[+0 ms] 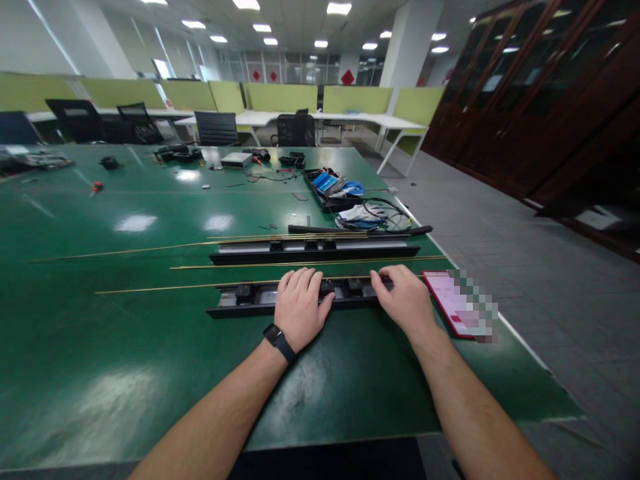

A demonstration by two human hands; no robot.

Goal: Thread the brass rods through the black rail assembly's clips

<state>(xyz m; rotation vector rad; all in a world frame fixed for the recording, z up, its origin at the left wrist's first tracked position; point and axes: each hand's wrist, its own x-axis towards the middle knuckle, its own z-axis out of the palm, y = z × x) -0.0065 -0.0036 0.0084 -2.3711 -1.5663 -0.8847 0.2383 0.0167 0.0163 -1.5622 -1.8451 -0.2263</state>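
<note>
A long black rail [257,310] with a grey inner strip lies across the table in front of me. Small black blocks [245,292] sit inside it. My left hand [300,308] is wrapped over the rail's middle, its thumb beside one of the blocks. Along the rail's far side runs a thin brass rod [155,289], sticking out well past the left end. At the rail's right part, my right hand [406,300] is closed, thumb and forefinger pinching at the rod; the fingertips partly hide the contact.
Behind lies a second black rail [350,253] with more brass rods [200,267] beside it. A red-edged phone [453,303] rests right of my right hand, near the table edge. Farther back are a black tray [320,193], gloves [367,215], cables and tools.
</note>
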